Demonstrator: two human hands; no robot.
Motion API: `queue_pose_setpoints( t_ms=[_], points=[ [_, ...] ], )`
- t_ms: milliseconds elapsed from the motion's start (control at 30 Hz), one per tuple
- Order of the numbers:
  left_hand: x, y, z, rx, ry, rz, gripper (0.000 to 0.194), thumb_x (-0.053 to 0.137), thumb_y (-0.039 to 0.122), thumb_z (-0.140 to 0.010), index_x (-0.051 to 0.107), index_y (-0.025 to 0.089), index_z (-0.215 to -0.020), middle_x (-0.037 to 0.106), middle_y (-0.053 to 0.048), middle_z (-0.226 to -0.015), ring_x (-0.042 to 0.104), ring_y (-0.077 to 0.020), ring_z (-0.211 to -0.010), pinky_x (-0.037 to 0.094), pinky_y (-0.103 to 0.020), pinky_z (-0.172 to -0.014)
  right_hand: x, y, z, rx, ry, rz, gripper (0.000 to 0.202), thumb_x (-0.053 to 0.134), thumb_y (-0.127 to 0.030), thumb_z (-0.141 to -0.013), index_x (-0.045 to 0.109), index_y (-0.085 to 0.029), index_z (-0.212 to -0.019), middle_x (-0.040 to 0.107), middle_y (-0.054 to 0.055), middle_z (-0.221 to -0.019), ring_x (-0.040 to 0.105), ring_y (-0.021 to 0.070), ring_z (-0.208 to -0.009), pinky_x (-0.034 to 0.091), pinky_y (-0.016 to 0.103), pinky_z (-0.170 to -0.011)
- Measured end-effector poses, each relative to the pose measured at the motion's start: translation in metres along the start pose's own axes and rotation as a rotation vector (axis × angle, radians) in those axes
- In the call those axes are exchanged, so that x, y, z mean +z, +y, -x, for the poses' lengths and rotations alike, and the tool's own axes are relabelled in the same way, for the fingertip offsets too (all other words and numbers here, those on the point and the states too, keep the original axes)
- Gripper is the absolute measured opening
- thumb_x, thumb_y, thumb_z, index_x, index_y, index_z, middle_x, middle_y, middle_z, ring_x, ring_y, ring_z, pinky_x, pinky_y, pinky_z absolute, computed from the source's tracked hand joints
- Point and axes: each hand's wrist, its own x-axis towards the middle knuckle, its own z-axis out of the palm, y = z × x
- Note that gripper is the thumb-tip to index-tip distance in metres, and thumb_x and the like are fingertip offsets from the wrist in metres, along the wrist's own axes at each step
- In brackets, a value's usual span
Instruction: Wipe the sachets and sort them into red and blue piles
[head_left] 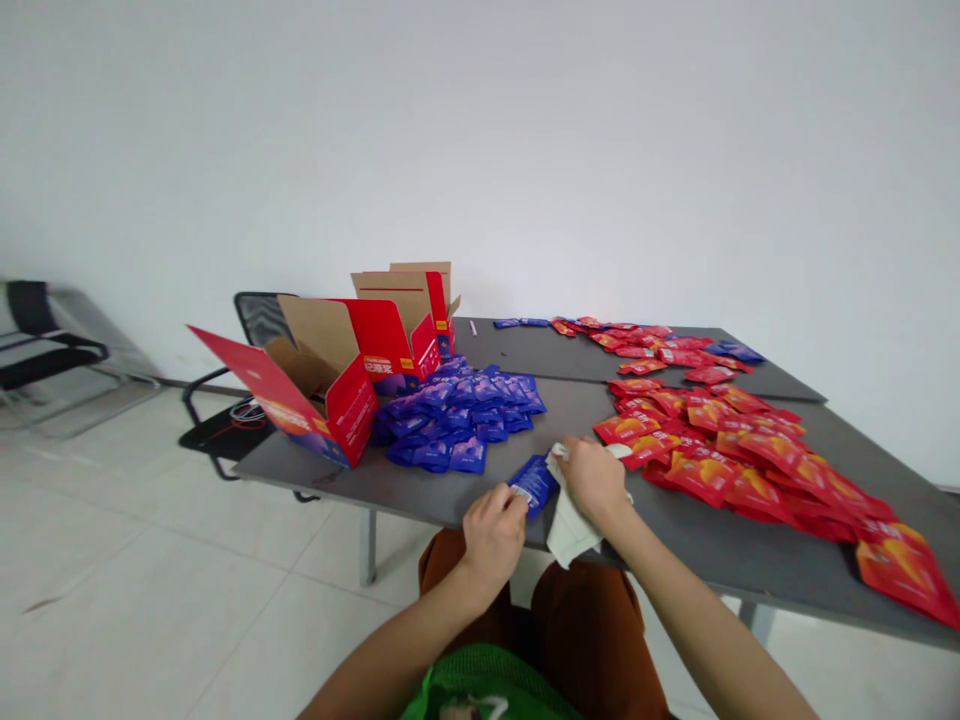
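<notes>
At the table's front edge, my left hand (495,533) is closed on the near corner of a blue packet (535,484), which lies flat with its printed side up. My right hand (595,480) grips a crumpled pale cloth (570,530) and rests just right of that packet. The cloth touches or overlaps the packet's right edge and hangs toward the table's edge. To the left lies a heap of blue packets (469,410). A long pile of red packets (739,455) with orange pictures starts right beside my right hand.
Several red cartons (352,415) with raised flaps stand along the table's left side. More red packets (652,340) and a few blue ones (739,350) lie on the far table (540,355). A black chair (225,430) stands left of the table. A white wall rises behind.
</notes>
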Motion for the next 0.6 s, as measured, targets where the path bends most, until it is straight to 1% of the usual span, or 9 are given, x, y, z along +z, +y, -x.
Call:
queue_pose_setpoints(
  t_ms=[100,167,267,300,333,367,433,533,600],
  points=[
    [-0.023,-0.008,-0.003,-0.032,-0.081,0.064,0.019,0.054,0.012,-0.083,0.063,0.023,-0.071,0.058,0.000,-0.073,0.054,-0.0124,-0.063,0.036,-0.025,-0.056,-0.010,0.027,0.009,0.123,0.063,-0.011,0.028,0.046,-0.043,-0.093,0.065,-0.022,-0.093,0.068,0.009,-0.090,0.067,0.0216,-0.077,0.037,0.026,-0.055],
    [-0.041,-0.020,-0.010,-0.083,-0.090,0.183,0.019,0.055,0.010,-0.081,0.063,0.022,-0.069,0.057,0.001,-0.073,0.054,-0.0110,-0.064,0.037,-0.023,-0.058,-0.012,0.038,0.024,0.152,0.105,-0.031,0.030,0.046,-0.048,-0.092,0.064,-0.024,-0.089,0.068,0.007,-0.088,0.066,0.0209,-0.073,0.034,0.026,-0.053],
    [-0.063,-0.047,-0.035,-0.217,0.011,0.422,0.012,0.060,0.014,-0.079,0.067,0.021,-0.072,0.056,0.002,-0.072,0.055,-0.0106,-0.069,0.043,-0.022,-0.065,-0.009,0.038,0.044,0.118,0.144,-0.069,0.028,0.047,-0.049,-0.091,0.063,-0.026,-0.086,0.067,0.003,-0.086,0.064,0.0192,-0.069,0.029,0.026,-0.051],
    [-0.068,-0.058,-0.046,-0.294,0.054,0.486,0.008,0.063,0.018,-0.078,0.070,0.021,-0.082,0.056,0.002,-0.072,0.054,-0.0109,-0.068,0.046,-0.022,-0.065,-0.006,0.034,0.049,0.097,0.147,-0.088,0.027,0.048,-0.049,-0.091,0.062,-0.027,-0.085,0.066,0.002,-0.086,0.063,0.0186,-0.069,0.028,0.026,-0.051],
    [-0.072,-0.070,-0.059,-0.362,0.042,0.574,0.019,0.065,0.021,-0.078,0.071,0.023,-0.096,0.054,0.002,-0.070,0.052,-0.0101,-0.064,0.048,-0.022,-0.064,-0.003,0.029,0.053,0.079,0.144,-0.113,0.026,0.048,-0.048,-0.092,0.062,-0.027,-0.084,0.066,0.002,-0.086,0.063,0.0181,-0.068,0.028,0.026,-0.051],
    [-0.075,-0.083,-0.071,-0.445,0.020,0.693,0.028,0.065,0.022,-0.077,0.070,0.023,-0.105,0.050,0.004,-0.067,0.049,-0.0085,-0.057,0.049,-0.022,-0.059,0.000,0.024,0.056,0.071,0.137,-0.142,0.026,0.048,-0.048,-0.092,0.062,-0.028,-0.084,0.065,0.001,-0.086,0.062,0.0176,-0.068,0.028,0.026,-0.051],
    [-0.078,-0.108,-0.097,-0.648,0.012,0.931,0.042,0.067,0.017,-0.074,0.066,0.021,-0.116,0.047,0.005,-0.063,0.045,-0.0061,-0.051,0.051,-0.022,-0.054,0.006,0.013,0.060,0.086,0.121,-0.207,0.027,0.046,-0.048,-0.093,0.062,-0.028,-0.084,0.065,0.002,-0.086,0.061,0.0170,-0.068,0.029,0.025,-0.052],
    [-0.077,-0.139,-0.129,-0.912,0.102,1.255,0.053,0.064,0.007,-0.073,0.060,0.018,-0.125,0.053,0.004,-0.068,0.050,-0.0039,-0.052,0.052,-0.018,-0.053,0.015,0.000,0.066,0.104,0.091,-0.266,0.029,0.043,-0.049,-0.094,0.062,-0.028,-0.086,0.065,0.002,-0.088,0.061,0.0171,-0.067,0.031,0.026,-0.053],
    [-0.072,-0.153,-0.147,-1.019,0.192,1.390,0.056,0.059,0.001,-0.076,0.056,0.018,-0.130,0.058,0.001,-0.076,0.054,-0.0033,-0.056,0.054,-0.017,-0.057,0.019,-0.007,0.070,0.067,0.081,-0.267,0.028,0.042,-0.048,-0.094,0.062,-0.029,-0.086,0.065,0.002,-0.089,0.061,0.0175,-0.068,0.031,0.026,-0.053]
  ],
)
